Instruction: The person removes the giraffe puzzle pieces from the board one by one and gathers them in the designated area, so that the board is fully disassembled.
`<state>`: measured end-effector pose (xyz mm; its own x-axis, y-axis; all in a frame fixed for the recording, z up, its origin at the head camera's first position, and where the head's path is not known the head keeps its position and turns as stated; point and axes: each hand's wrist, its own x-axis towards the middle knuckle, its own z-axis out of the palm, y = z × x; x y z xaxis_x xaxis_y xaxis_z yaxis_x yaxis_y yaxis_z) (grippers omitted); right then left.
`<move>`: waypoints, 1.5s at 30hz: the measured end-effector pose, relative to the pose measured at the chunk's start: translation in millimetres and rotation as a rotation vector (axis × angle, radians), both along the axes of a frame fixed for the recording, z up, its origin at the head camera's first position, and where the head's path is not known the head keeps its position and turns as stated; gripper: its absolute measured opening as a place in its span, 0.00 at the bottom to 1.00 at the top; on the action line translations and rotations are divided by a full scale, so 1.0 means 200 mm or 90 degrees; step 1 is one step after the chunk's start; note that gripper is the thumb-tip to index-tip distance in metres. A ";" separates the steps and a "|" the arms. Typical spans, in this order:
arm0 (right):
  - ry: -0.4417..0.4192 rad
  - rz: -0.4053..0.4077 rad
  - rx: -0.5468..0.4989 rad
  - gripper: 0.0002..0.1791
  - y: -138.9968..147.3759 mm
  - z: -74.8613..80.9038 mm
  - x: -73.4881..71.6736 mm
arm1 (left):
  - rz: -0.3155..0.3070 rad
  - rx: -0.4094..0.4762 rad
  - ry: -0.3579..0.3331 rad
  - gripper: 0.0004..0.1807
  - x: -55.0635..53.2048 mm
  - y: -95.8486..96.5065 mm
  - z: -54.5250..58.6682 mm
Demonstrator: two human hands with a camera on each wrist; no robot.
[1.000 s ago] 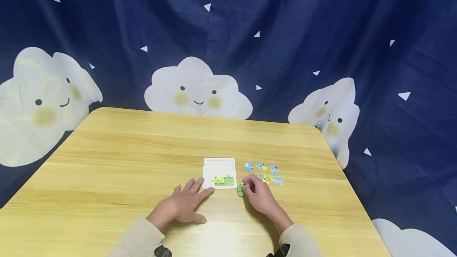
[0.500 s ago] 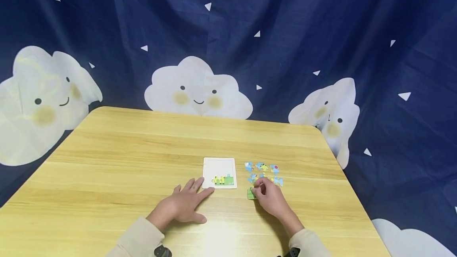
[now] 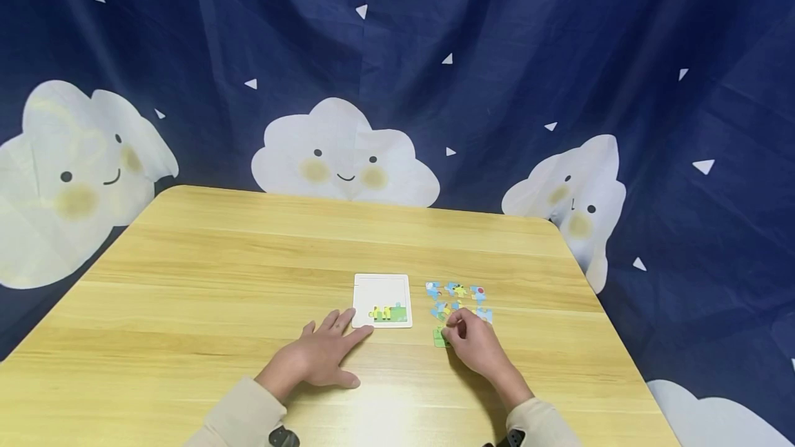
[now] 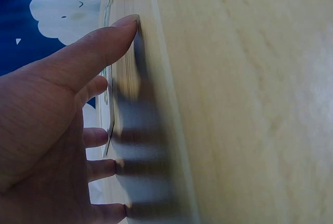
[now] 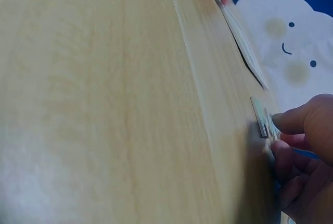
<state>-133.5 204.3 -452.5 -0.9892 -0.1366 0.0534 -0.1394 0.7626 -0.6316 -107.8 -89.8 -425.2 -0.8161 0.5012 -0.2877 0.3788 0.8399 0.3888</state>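
My left hand (image 3: 323,350) lies with fingers spread, its fingertips at the near left corner of a white puzzle tray (image 3: 375,288). Joined yellow and green puzzle pieces (image 3: 397,314) fill part of the tray's near right side. To the right of the tray, my right hand (image 3: 478,347) pinches a green puzzle piece (image 3: 439,336) between thumb and fingertips, low over the table. The right wrist view shows that green piece (image 5: 258,115) edge-on at the thumb tip. In the left wrist view, the left hand (image 4: 52,125) has its thumb extended.
Several loose blue and yellow puzzle pieces (image 3: 478,292) lie just beyond the right hand, partly hidden by it. The wooden table (image 3: 248,254) reaches back to a dark blue curtain (image 3: 497,88) with printed clouds.
My right hand has moved right, away from the tray, and slightly nearer me, taking the green puzzle piece along. It has barely shifted in the last half second. The left hand stays put.
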 end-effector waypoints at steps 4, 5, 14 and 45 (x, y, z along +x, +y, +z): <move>0.004 0.001 0.003 0.05 -0.01 0.01 -0.01 | 0.002 0.001 0.001 0.45 0.00 0.00 0.00; 0.003 0.002 -0.002 0.05 -0.02 0.02 -0.01 | 0.003 0.000 0.001 0.45 0.00 0.00 0.00; 0.055 0.074 -0.006 0.09 -0.19 0.06 -0.07 | 0.007 -0.007 0.004 0.45 0.00 -0.01 0.00; -0.009 0.232 0.122 0.13 -0.42 0.06 -0.15 | 0.003 -0.015 -0.002 0.44 0.01 0.01 0.01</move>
<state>-163.0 119.7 -440.6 -0.8747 -0.4842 -0.0208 -0.4141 0.7688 -0.4873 -106.4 -88.3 -422.2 -0.8173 0.4909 -0.3016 0.3742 0.8504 0.3700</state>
